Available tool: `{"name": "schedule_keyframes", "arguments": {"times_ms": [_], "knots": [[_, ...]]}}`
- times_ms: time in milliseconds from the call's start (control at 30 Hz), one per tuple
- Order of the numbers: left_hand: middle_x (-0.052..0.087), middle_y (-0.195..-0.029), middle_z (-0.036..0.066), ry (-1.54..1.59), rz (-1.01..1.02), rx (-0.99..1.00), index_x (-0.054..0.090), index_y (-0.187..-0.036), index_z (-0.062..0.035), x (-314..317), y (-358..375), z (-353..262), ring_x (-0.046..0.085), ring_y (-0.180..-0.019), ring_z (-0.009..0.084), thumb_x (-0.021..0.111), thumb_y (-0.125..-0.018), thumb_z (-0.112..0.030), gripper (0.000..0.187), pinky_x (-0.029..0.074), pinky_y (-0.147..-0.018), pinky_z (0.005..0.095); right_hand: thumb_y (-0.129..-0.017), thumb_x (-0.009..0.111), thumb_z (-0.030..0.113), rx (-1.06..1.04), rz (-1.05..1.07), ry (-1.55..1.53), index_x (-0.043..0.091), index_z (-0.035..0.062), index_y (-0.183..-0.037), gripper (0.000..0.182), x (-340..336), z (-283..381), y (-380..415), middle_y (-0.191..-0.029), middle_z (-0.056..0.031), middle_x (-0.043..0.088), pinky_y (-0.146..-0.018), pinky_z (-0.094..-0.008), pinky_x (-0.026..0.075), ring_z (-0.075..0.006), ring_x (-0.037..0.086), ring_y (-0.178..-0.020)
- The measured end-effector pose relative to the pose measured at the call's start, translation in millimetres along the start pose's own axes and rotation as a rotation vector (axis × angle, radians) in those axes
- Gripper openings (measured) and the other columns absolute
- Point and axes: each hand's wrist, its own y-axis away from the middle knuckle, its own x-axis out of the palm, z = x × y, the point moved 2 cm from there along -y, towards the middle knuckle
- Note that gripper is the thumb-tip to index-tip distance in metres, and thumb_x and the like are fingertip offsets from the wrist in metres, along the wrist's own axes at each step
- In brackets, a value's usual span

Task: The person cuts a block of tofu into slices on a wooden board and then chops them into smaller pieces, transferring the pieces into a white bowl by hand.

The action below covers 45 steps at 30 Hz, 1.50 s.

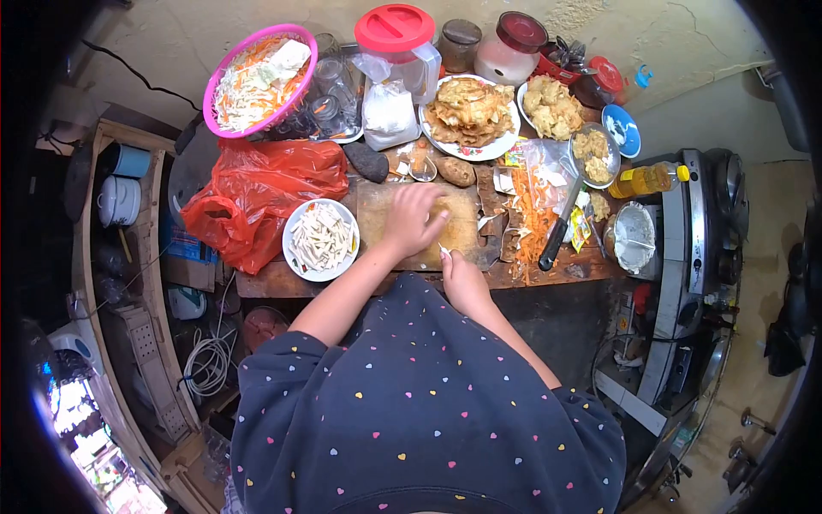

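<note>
My left hand [414, 216] lies palm down on a worn wooden cutting board [458, 210], its fingers stretched out and thumb apart. At the board's near edge, my right hand [462, 278] is closed, with a small whitish thing [444, 251] poking out by the thumb; its kind is too small to tell. Left of the board stands a white bowl [291, 256] filled with cut white strips [323, 237]. Beyond the board are a dark stone-like lump [366, 161] and a brown, potato-like piece [455, 171].
A red plastic bag [257, 193] and a pink basket [214, 116] of shredded vegetables are at left. Fried fritters [471, 111] fill a plate behind. Carrot shreds [533, 223], a black-handled knife [556, 240], an oil bottle [646, 180] and a stove [698, 223] are at right.
</note>
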Motion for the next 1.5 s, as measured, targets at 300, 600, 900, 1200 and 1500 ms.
{"name": "schedule_keyframes", "arguments": {"times_ms": [300,600,900,1200,1500], "knots": [[0.06,-0.102,0.012,0.025,0.421,0.241,0.06,-0.11,-0.0085,30.8,-26.3,-3.4,0.054,-0.103,0.0283,0.047,-0.089,-0.044,0.043,0.036,-0.093,0.0402,-0.098,0.036,0.032,0.009,-0.01,0.039,0.056,-0.0025,-0.091,0.041,9.9,-3.9,-1.0,-0.072,-0.0266,0.062,-0.062,-0.0529,0.048,-0.0446,0.061,-0.068],[0.061,-0.093,0.009,-0.011,0.547,0.175,0.064,-0.103,-0.0099,33.6,-26.5,-1.3,0.055,-0.094,0.0265,0.048,-0.088,-0.041,0.038,0.039,-0.085,0.0386,-0.099,0.036,0.034,0.022,0.04,-0.089,0.058,-0.0026,-0.093,0.043,12.9,-6.7,-5.1,-0.073,-0.0283,0.061,-0.065,-0.0534,0.047,-0.0461,0.06,-0.071],[0.06,-0.09,0.008,-0.047,0.612,0.158,0.064,-0.096,-0.0104,37.9,-29.1,1.0,0.054,-0.089,0.0259,0.05,-0.086,-0.037,0.032,0.039,-0.081,0.0383,-0.099,0.036,0.035,0.059,0.039,-0.063,0.058,-0.0019,-0.092,0.044,20.5,-14.9,-9.8,-0.072,-0.0276,0.062,-0.064,-0.0529,0.047,-0.0456,0.06,-0.07],[0.056,-0.092,0.01,-0.219,0.506,0.32,0.058,-0.101,-0.0105,50.6,-19.4,-2.4,0.052,-0.088,0.0277,0.05,-0.085,-0.035,0.03,0.04,-0.081,0.0389,-0.097,0.038,0.033,0.059,0.03,-0.066,0.058,0.0006,-0.097,0.038,34.4,-25.4,-19.5,-0.074,-0.026,0.062,-0.064,-0.053,0.047,-0.0451,0.06,-0.07],[0.056,-0.104,0.012,0.248,0.684,0.257,0.056,-0.107,-0.006,70.6,9.4,-22.7,0.053,-0.099,0.0313,0.044,-0.092,-0.033,0.034,0.041,-0.089,0.0409,-0.092,0.041,0.033,-0.009,0.097,-0.196,0.047,0.005,-0.124,0.043,57.2,-52.9,-16.3,-0.116,-0.0256,0.056,-0.08,-0.0498,0.046,-0.0414,0.057,-0.101]]}}
